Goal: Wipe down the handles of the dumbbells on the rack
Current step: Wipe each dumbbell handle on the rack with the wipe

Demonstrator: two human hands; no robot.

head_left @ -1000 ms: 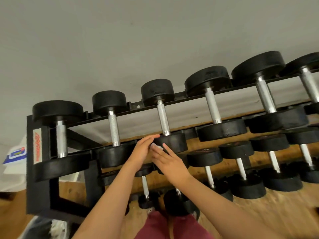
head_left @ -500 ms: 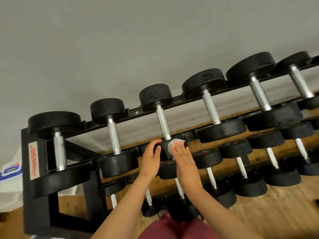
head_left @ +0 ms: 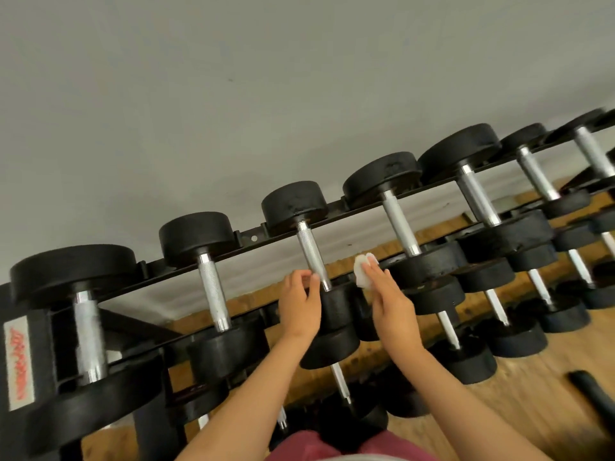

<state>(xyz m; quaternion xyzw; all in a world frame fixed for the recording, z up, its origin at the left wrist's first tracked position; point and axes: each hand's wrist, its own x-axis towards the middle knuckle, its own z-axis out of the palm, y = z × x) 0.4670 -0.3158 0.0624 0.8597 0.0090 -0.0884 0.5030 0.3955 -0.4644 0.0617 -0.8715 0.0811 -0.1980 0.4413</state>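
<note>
A black rack [head_left: 253, 239] carries rows of black dumbbells with knurled steel handles. My left hand [head_left: 299, 302] is at the near end of the third dumbbell's handle [head_left: 311, 252], thumb and fingers curved beside it; contact is unclear. My right hand [head_left: 391, 302] holds a small white wipe [head_left: 364, 269] under its fingers, just right of that handle, above the dumbbell's near head [head_left: 336, 309].
Lower rows of smaller dumbbells [head_left: 466, 347] sit below the top row over a wooden floor [head_left: 532, 394]. A grey wall [head_left: 266, 94] rises behind the rack. A dark object [head_left: 592, 390] lies at the lower right. My red shorts [head_left: 332, 447] show at the bottom.
Both hands have risen from the near head of the third dumbbell toward its handle and moved apart. The wipe, first hidden between them, now shows under my right fingers.
</note>
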